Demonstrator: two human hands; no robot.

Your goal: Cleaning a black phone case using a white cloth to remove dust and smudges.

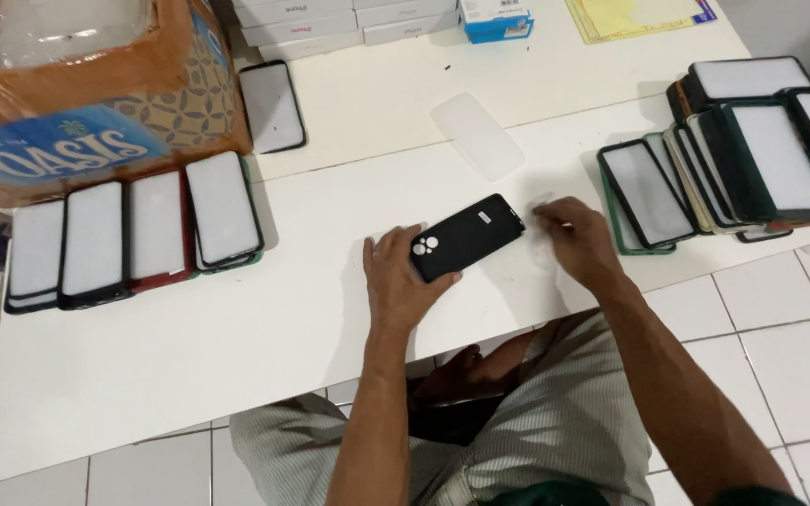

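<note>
A black phone case (469,236) lies back-up on the white table (236,328), its camera cut-out toward my left hand. My left hand (397,283) grips the case's near end between thumb and fingers. My right hand (574,239) rests just past the case's far end, its fingertips pinched together on the table surface; whether something thin and clear sits under them I cannot tell.
A clear film sheet (477,134) lies behind the case. Rows of framed phone cases (133,230) sit at the left beside a cardboard box (86,84). More stacked cases (742,150) fill the right. White boxes (330,19) and yellow paper (635,17) line the back.
</note>
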